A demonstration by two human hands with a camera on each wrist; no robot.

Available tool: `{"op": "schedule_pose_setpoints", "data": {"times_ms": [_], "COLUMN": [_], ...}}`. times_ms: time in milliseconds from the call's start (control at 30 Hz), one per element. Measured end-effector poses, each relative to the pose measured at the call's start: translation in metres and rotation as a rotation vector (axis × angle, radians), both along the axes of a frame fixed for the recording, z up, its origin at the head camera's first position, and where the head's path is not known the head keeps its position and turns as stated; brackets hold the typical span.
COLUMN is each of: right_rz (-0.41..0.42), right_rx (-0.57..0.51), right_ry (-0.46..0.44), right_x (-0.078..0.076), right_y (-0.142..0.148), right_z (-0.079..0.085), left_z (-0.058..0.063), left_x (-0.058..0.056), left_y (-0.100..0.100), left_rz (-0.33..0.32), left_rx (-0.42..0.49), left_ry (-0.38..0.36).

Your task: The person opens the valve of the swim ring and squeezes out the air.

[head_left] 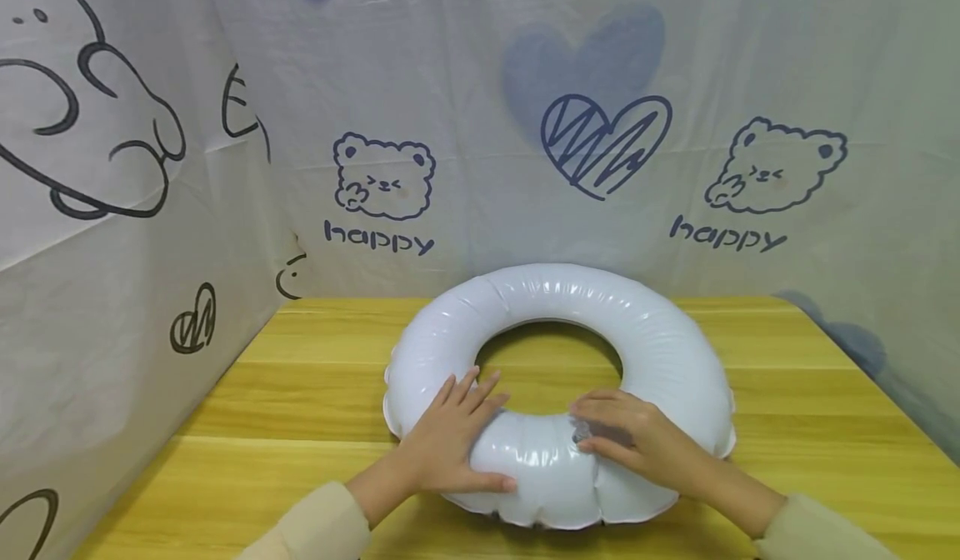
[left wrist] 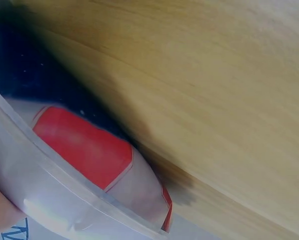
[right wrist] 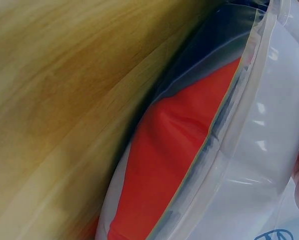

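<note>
An inflated white swim ring lies on the wooden table, its near side facing me. With fingers spread, my left hand rests on the ring's near left part, thumb toward the front. On the near right part, my right hand pinches the small clear valve between thumb and fingers. Both wrist views show the ring's underside, with a red patch in the left one and a red panel beside dark blue in the right one. Only bits of the hands appear there.
The yellow wood-grain table stretches out on both sides of the ring. A pale curtain printed with hearts, bears and "happy" hangs behind the table and along its left and right sides.
</note>
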State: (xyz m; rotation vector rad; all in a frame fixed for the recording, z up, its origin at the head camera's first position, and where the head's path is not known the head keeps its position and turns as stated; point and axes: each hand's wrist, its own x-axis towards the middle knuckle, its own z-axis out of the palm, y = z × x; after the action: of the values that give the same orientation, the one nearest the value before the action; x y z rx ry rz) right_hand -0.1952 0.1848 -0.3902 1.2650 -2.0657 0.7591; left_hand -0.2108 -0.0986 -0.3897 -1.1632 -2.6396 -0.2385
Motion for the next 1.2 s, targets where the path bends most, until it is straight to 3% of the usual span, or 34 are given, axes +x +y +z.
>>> {"op": "schedule_pose_setpoints", "data": {"times_ms": [267, 1200], "right_rz": [0.018, 0.019], "right_rx": [-0.002, -0.057], "right_ry": [0.002, -0.080], "right_x": [0.0004, -0.0010], "right_y": [-0.0011, -0.0065], "right_z": [0.0020, 0.0085], "left_z": [-0.0032, -0.0045], "left_x": [0.0001, 0.0024], "left_y": [0.0002, 0.0003], "left_rz": [0.016, 0.039], "left_rx": [-0.038, -0.085], "left_ry": [0.060, 0.111]}}
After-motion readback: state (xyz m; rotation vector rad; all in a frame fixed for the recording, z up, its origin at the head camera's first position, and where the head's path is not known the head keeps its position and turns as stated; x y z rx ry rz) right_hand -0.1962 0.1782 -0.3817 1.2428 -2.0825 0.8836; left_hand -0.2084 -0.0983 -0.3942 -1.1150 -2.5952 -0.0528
